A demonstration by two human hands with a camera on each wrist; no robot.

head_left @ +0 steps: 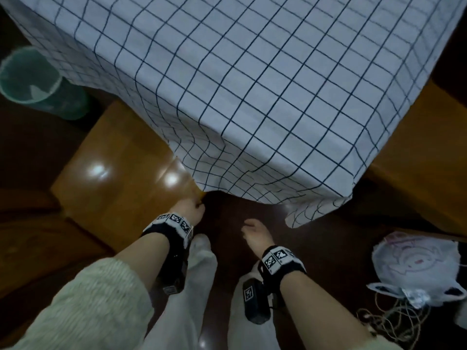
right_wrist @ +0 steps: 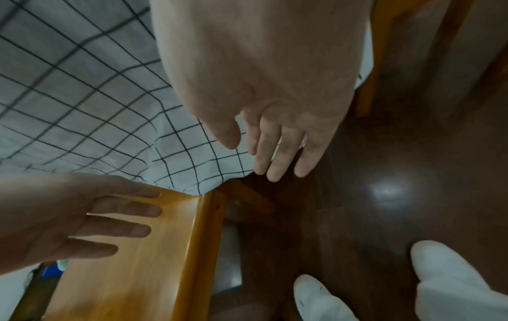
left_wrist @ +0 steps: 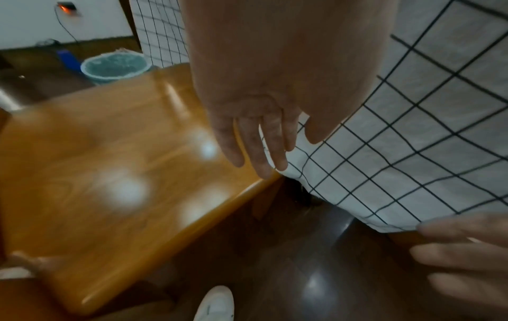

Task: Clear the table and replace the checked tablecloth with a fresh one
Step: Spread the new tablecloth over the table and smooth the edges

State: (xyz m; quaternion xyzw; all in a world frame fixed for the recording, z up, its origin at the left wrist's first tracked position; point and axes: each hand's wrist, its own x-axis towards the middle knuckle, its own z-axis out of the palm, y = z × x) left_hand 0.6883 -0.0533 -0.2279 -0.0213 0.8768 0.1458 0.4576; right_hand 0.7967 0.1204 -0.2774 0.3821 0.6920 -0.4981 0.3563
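Note:
The white tablecloth with thin dark checks [head_left: 252, 84] covers the table and drapes over its near corner; nothing stands on the part I see. My left hand [head_left: 192, 205] hangs just below the hem at the corner, over the edge of a wooden seat. In the left wrist view, the left hand [left_wrist: 288, 155] shows straight fingers that hold nothing, close to the cloth [left_wrist: 412, 130]. My right hand [head_left: 250, 228] is lower and to the right, apart from the hem. In the right wrist view, the right hand [right_wrist: 253, 160] is also open and empty beside the cloth's edge [right_wrist: 110, 108].
A glossy wooden seat [head_left: 113, 173] stands left of the corner and another [head_left: 424, 147] to the right. A green bin [head_left: 32, 74] sits on the dark floor at far left. A white printed bag [head_left: 417, 269] with string lies at right.

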